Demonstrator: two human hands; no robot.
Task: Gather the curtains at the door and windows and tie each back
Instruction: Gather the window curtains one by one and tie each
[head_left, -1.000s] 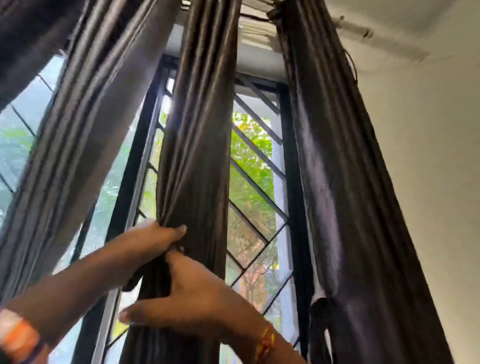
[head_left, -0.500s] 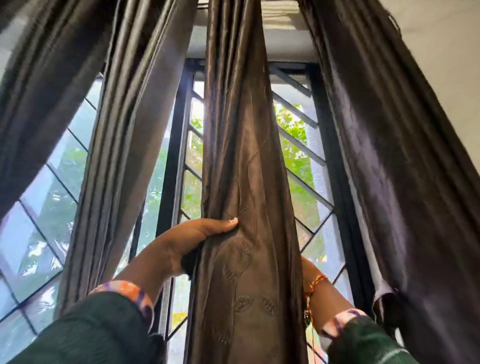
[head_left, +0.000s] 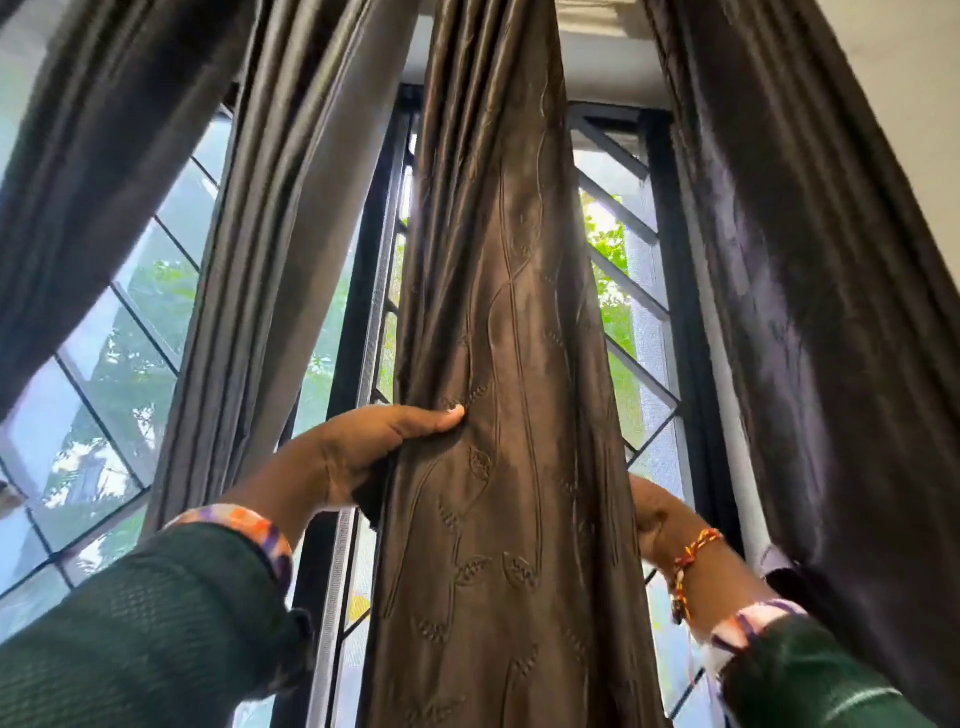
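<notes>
My sleeves (head_left: 156, 623) are dark green mesh knit. Patterned orange-and-purple cuffs (head_left: 249, 525) peek out. A beaded thread bracelet (head_left: 693, 551) circles my right wrist.

The brown embroidered curtain panel (head_left: 498, 415) hangs down the middle and blocks the way to the window straight ahead. At its 9 o'clock edge a narrow gap opens onto the black window frame (head_left: 363, 291), and the left hand (head_left: 363, 452) fills the lower part of that gap. Farther toward 9 o'clock a grey curtain (head_left: 270, 249) closes the next stretch, with open glass and diagonal grille bars (head_left: 119, 332) beyond it. At 3 o'clock a wider gap runs between the middle panel and the dark curtain (head_left: 810, 312); the right hand (head_left: 654, 519) sits low in it, and grille bars cross behind.
</notes>
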